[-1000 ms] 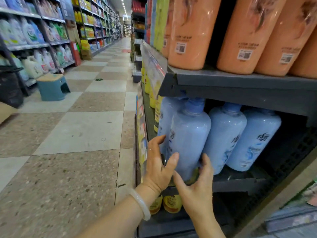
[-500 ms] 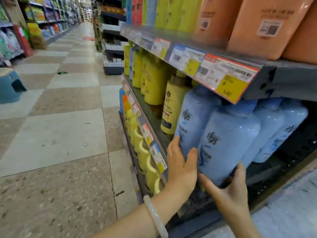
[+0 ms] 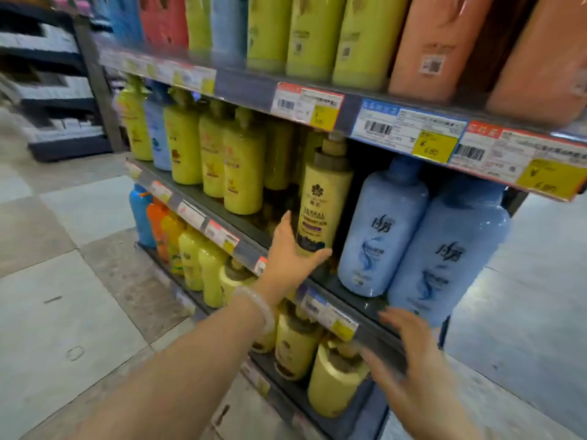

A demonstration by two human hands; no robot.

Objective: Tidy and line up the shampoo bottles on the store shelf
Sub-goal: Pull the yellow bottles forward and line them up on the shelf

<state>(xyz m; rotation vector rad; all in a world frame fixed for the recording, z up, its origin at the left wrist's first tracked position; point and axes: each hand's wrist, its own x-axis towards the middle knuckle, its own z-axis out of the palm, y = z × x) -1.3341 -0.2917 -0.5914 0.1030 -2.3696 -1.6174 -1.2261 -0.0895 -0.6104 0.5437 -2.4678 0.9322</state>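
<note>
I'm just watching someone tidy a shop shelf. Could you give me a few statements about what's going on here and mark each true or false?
1. The left hand is at the base of the yellow herbal bottle. True.
2. The right hand grips a blue bottle. False: it holds nothing, blurred in front of the shelf edge.
3. Two large blue bottles stand right of the herbal bottle. True.
4. The orange bottles stand on the lowest shelf. False: they stand on the shelf above.

Even store light; motion blur; edges bent by wide-angle.
</note>
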